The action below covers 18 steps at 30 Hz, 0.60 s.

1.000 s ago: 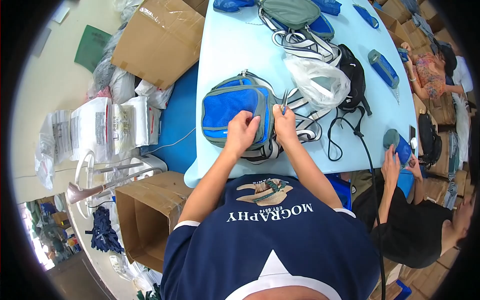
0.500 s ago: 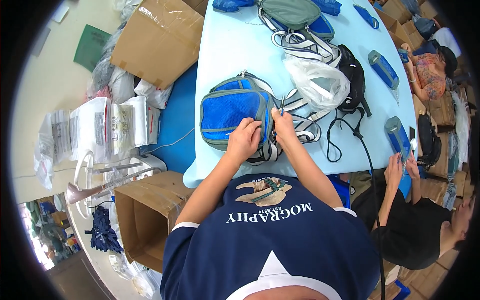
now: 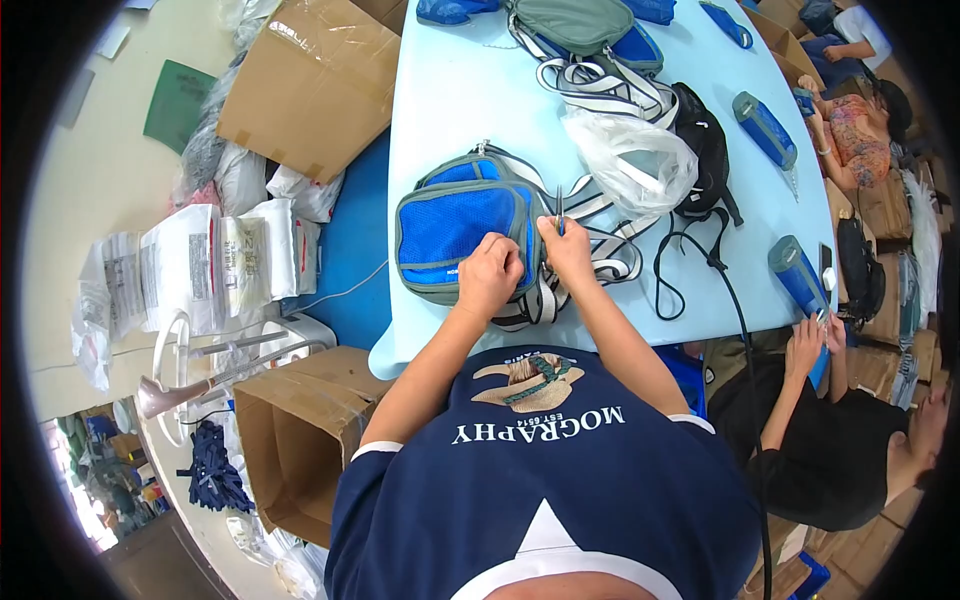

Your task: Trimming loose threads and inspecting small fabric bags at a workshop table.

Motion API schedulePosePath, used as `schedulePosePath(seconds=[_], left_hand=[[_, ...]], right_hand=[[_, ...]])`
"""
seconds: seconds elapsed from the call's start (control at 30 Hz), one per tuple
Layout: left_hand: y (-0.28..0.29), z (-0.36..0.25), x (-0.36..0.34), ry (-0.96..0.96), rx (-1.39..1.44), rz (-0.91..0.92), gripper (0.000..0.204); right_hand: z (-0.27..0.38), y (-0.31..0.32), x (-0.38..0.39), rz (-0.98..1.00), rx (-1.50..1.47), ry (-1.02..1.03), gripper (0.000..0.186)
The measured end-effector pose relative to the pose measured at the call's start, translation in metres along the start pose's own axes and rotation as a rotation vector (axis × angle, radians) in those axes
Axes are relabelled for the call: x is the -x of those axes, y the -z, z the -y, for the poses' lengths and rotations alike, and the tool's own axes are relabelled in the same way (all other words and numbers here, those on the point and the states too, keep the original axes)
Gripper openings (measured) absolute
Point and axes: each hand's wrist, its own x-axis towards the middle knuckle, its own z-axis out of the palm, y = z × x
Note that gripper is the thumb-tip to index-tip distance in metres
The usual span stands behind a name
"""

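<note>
A blue mesh bag with grey-green trim (image 3: 458, 222) lies on the light blue table in front of me. My left hand (image 3: 490, 274) rests on its right-hand part with curled fingers, pinching at the trim; whatever is between the fingertips is too small to make out. Just to the right, my right hand (image 3: 568, 250) grips small snips (image 3: 560, 203), their slim blades pointing away from me. Black-and-white striped straps (image 3: 612, 262) trail from the bag beside and under my right hand.
Beyond lie a clear plastic bag (image 3: 632, 165), a black bag (image 3: 703, 150) and a grey-green bag (image 3: 575, 22). Blue cases (image 3: 765, 130) line the table's right side, where co-workers sit. A black cord (image 3: 735, 300) crosses the near edge. Cardboard boxes (image 3: 310, 85) stand left.
My left fingers have curled in more tightly on the bag. The snips in my right hand have turned to point more straight away from me.
</note>
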Motion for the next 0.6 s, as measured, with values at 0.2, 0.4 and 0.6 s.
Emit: schedulePosePath(seconds=[0.2,0.4,0.6], left_hand=[[-0.001,0.003,-0.001,0.014,0.024,-0.027,0.008],[-0.002,0.003,0.000,0.017,0.040,-0.047,0.007],[-0.001,0.000,-0.001,0.019,0.018,-0.022,0.005]], right_hand=[[0.041,0.046,0.034,0.198,0.584,0.251,0.046],[0.055,0.054,0.048,0.299,0.826,0.547,0.033],[0.064,0.047,0.040,0.349,0.994,0.503,0.024]])
